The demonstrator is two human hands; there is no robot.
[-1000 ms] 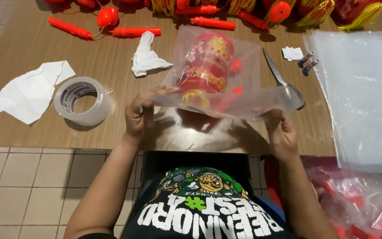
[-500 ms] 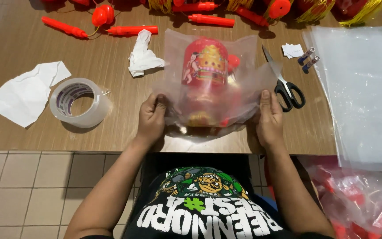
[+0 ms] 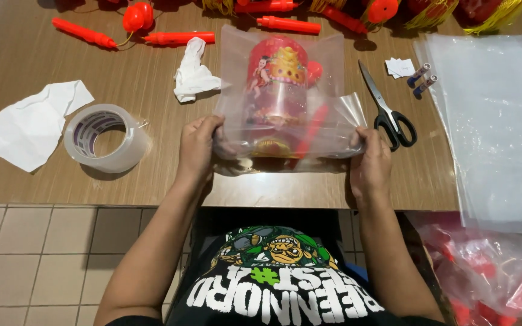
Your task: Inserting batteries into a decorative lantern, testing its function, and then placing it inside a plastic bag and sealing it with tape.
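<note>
Both hands grip the near end of a clear plastic bag [image 3: 285,102] that lies on the wooden table [image 3: 152,181]. The left hand [image 3: 197,148] is closed over the bag's left corner, and the right hand [image 3: 370,160] is closed over its right corner. Inside the bag sits a red and gold lantern [image 3: 276,81]. A roll of clear tape [image 3: 105,137] lies to the left, near a sheet of white paper [image 3: 28,127]. Scissors [image 3: 388,108] rest just right of the bag, beside a stack of plastic sheets [image 3: 496,121].
</note>
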